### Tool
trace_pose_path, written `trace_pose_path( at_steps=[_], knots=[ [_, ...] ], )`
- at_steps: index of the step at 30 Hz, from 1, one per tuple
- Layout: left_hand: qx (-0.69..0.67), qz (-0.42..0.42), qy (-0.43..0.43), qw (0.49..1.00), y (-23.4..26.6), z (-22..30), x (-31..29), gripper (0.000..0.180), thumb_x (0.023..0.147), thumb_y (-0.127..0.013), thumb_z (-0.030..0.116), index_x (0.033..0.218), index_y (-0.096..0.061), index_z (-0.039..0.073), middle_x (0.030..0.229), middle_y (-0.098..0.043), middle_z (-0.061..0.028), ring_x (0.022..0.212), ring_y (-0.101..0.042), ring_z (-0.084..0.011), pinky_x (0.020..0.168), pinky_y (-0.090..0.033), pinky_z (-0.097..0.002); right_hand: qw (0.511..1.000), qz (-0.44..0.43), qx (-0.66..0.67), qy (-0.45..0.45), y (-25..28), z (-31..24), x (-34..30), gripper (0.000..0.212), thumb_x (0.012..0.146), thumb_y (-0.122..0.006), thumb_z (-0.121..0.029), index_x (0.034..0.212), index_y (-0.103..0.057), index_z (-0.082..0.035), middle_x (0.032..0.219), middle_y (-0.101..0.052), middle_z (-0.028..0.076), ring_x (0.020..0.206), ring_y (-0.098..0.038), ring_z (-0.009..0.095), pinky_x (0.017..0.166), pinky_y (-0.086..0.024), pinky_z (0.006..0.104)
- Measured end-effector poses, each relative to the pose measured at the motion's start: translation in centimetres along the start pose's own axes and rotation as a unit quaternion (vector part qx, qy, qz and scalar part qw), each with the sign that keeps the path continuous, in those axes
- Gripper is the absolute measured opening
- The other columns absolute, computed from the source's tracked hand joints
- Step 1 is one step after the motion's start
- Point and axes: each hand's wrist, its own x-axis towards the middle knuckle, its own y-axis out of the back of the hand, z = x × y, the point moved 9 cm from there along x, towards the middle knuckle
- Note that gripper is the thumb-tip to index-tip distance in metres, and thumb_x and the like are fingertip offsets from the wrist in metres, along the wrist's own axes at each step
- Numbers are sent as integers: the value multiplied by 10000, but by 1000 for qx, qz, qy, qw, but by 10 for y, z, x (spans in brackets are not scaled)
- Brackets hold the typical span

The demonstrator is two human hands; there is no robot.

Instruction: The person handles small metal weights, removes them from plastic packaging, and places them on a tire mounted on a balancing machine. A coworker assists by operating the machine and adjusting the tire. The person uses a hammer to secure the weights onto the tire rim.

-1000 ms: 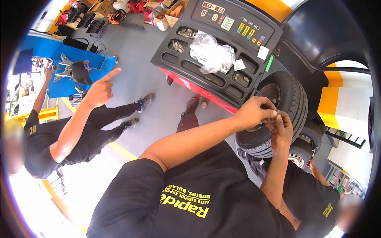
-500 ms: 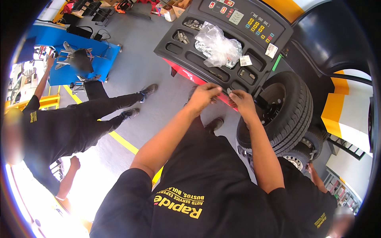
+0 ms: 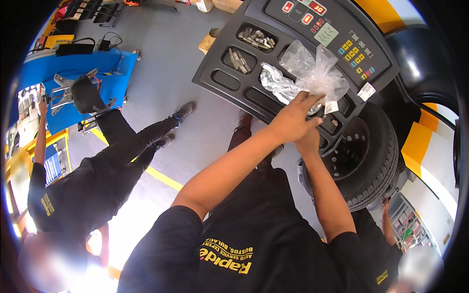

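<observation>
Left hand (image 3: 294,119) and right hand (image 3: 308,140) since advanced over black moulded tray (image 3: 210,69) | left grip released, near crinkled clear plastic bag (image 3: 315,73) on tray | right mostly hidden, grip I cannot tell

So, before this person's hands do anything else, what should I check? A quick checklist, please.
1. Left grip in view: ok, over the tray.
2. Right grip in clear view: not ok, largely hidden behind the left.
3. Anything held: cannot tell, fingertips overlap the clutter.
4. Metal pieces uncovered in their compartment: ok.
5. Plastic bag off the tray: not ok, it lies across the compartments.
6. Red display lit: ok.
</observation>
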Motion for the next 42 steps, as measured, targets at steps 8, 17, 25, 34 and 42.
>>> trace_pose_path(
  at_steps=[8,17,25,34,42],
  knots=[
    [-150,33,87,984,40,-30,21,716,916,-707,200,1532,-382,33,1390,-542,-182,1073,-631,-224,887,-535,-349,999,-12,-14,-50,19,2,-12,181,917,-637,-192,1035,-671,-59,884,-705,175,806,-684,388,706,-535,491],
    [-463,95,265,840,88,-109,-51,342,979,-660,258,1176,-690,-21,1115,-713,-103,1021,-670,-185,877,-522,-310,998,24,-29,-58,19,7,-21,173,927,-651,-237,1036,-681,-106,889,-717,137,789,-694,354,688,-544,460],
    [-366,-19,261,893,78,-86,-64,392,959,-688,238,1254,-641,-16,1214,-689,-104,1051,-661,-190,946,-497,-333,994,29,44,-97,55,3,-8,174,907,-698,-248,968,-695,-85,812,-699,132,755,-692,340,660,-534,439],
    [-153,-13,36,988,72,-16,93,516,926,-635,109,1412,-505,-7,1347,-627,-162,1188,-613,-240,1008,-498,-342,996,43,73,37,117,-12,79,309,896,-663,-188,1185,-650,-80,1060,-639,119,969,-634,347,843,-504,439],
    [-11,103,147,984,90,-24,14,296,900,-715,224,1090,-710,-3,941,-718,-90,828,-648,-161,788,-510,-305,982,111,152,-7,107,3,45,194,852,-641,-56,1046,-635,-68,967,-643,123,958,-638,346,836,-509,446]
  ],
)
